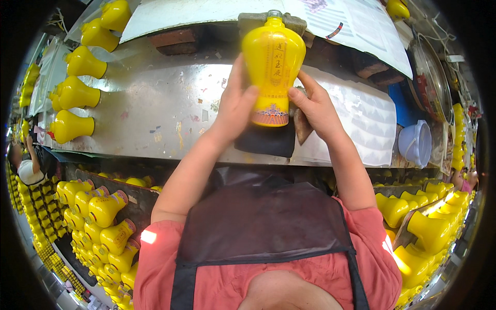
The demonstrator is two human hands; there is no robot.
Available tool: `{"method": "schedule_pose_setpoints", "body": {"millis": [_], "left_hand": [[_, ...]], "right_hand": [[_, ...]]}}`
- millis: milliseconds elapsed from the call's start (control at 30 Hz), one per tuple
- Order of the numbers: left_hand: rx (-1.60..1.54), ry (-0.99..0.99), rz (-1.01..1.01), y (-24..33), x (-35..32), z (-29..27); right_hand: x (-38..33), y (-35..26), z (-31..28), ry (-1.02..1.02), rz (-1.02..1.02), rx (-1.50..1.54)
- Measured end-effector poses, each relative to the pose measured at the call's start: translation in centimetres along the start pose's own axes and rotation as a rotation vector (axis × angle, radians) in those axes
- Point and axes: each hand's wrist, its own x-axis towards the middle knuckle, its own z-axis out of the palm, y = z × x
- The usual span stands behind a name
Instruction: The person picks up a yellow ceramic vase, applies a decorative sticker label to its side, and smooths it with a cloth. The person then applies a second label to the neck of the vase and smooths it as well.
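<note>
A glossy yellow bottle (pixel 274 62) with a printed panel and a patterned band near its base lies in front of me, its clear neck pointing away. My left hand (pixel 236 103) presses against its left side, thumb near the lower body. On the opposite side my right hand (pixel 314 105) grips it, thumb and fingers at the narrow lower part. The neck end is at a grey, worn block (pixel 250 23). Under the base end is a black pad (pixel 266 142). Beside the right hand, a brown pointed piece (pixel 302 126) shows; its kind is unclear.
Several plain yellow bottles (pixel 77 93) lie along the worktable's (pixel 165 98) left side. White printed sheets (pixel 356 119) cover its right part, near a pale bucket (pixel 415 143). Stacked yellow bottles (pixel 106 206) stand at both my sides. Another person (pixel 31 168) is at far left.
</note>
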Motion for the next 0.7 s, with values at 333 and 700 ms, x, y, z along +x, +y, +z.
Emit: {"method": "schedule_pose_setpoints", "body": {"millis": [333,700], "left_hand": [[-0.115,-0.024,-0.069,0.0,-0.4,-0.1],[-0.080,-0.008,-0.073,1.0,-0.1,0.0]], "right_hand": [[-0.2,1.8,-0.5,-0.053,-0.009,0.026],[-1.3,-2.7,-1.1,0.192,-0.116,0.139]]}}
